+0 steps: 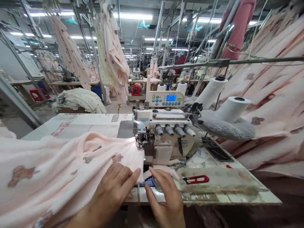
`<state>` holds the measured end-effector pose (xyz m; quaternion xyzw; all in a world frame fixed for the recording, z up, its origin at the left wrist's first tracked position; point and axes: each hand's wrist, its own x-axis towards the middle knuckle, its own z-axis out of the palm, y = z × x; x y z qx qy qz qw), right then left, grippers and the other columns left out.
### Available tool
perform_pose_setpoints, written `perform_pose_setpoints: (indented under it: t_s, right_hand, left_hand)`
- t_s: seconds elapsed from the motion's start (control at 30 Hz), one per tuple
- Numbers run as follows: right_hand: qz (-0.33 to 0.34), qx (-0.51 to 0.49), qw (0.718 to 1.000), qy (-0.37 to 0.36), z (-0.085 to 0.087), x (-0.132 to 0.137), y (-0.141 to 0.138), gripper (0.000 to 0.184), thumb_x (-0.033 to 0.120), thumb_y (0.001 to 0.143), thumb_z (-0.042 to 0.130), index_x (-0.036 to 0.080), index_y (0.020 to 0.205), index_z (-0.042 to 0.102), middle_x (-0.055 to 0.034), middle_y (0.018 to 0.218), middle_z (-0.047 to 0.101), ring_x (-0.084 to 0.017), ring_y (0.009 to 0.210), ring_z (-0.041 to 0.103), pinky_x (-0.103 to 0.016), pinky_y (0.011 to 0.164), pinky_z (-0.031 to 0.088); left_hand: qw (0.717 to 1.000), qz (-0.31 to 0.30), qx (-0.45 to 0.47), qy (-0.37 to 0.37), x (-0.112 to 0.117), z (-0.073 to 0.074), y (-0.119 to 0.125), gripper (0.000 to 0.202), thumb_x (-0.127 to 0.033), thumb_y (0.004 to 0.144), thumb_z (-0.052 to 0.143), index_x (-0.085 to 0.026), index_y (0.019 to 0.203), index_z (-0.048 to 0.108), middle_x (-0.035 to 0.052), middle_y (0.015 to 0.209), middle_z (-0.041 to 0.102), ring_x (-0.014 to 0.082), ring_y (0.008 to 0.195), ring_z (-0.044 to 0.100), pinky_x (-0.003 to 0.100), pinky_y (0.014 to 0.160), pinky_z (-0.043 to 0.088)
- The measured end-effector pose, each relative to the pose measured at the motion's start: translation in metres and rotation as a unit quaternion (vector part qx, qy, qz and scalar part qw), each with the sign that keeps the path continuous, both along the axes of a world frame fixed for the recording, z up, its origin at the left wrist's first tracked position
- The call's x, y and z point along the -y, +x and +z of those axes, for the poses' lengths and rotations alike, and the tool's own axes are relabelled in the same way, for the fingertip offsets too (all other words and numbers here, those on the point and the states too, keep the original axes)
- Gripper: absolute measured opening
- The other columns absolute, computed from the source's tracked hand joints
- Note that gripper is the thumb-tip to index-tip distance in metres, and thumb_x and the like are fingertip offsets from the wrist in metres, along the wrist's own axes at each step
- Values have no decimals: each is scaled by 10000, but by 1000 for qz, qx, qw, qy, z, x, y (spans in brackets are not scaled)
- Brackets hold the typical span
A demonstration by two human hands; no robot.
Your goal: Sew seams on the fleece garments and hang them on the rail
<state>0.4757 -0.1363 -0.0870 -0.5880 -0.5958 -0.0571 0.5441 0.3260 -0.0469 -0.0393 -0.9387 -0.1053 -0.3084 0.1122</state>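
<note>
While the left hand (111,187) rests on it, one pink garment (57,167), printed, spreading leftward from that hand.
Left hand: fingers close together; whether pinching cloth, cannot tell. Right hand (167,193): thumb and forefinger apart, near a pink strip (169,170). Beyond both hands: sewing machine (163,152), garment's edge at its needle area. Right of the right hand: red snips (200,179).

Bright white ceiling tubes (133,16) glare above the sewing machine (163,152); a small glow whitens the pink fabric (78,171) at its needle. Garments (280,104) to its right look stretched and blurred; shadow lies below the counter (266,195).
</note>
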Motion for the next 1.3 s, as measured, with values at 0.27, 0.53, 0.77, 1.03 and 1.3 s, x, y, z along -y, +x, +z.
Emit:
perform_pose_setpoints:
  t_s: [0.27, 0.53, 0.77, 1.03, 1.3]
  right_hand:
    - [13, 119, 985, 121, 3, -22, 3, 241, 23, 773, 480, 177, 904, 611, -67, 820, 658, -164, 714, 603, -287, 596, 495]
    - [-21, 111, 978, 173, -24, -19, -1, 182, 113, 837, 524, 220, 935, 634, -71, 765, 695, -190, 670, 628, -316, 567, 490]
    - [8, 124, 984, 124, -27, -22, 16, 289, 55, 792, 582, 230, 1013, 643, -77, 846, 708, -207, 727, 657, -333, 633, 496]
    - [-6, 164, 980, 109, -5, -47, 29, 243, 45, 835, 537, 185, 1014, 623, -79, 870, 697, -179, 787, 635, -303, 682, 458]
    - [-71, 190, 978, 50, 4, -54, 34, 110, 144, 883, 522, 166, 936, 616, -75, 849, 666, -180, 771, 560, -312, 712, 425]
  left_hand:
    - [965, 61, 15, -254, -20, 29, 21, 164, -249, 898, 387, -186, 838, 525, 21, 798, 574, 158, 751, 511, 293, 682, 424]
    - [942, 172, -41, -285, -92, 18, 49, 129, -264, 831, 491, -171, 913, 530, 54, 1018, 573, 223, 984, 484, 409, 886, 358]
    - [945, 164, -32, -280, -107, 11, 53, 83, -235, 810, 513, -176, 867, 527, 53, 982, 556, 218, 957, 473, 377, 875, 346]
    - [950, 162, -28, -267, -138, 14, 69, 119, -297, 822, 516, -184, 843, 545, 57, 959, 570, 222, 946, 492, 358, 840, 358]
    - [945, 186, -51, -264, -166, 18, 82, 167, -304, 834, 515, -158, 895, 567, 91, 1027, 568, 241, 1011, 486, 367, 842, 384]
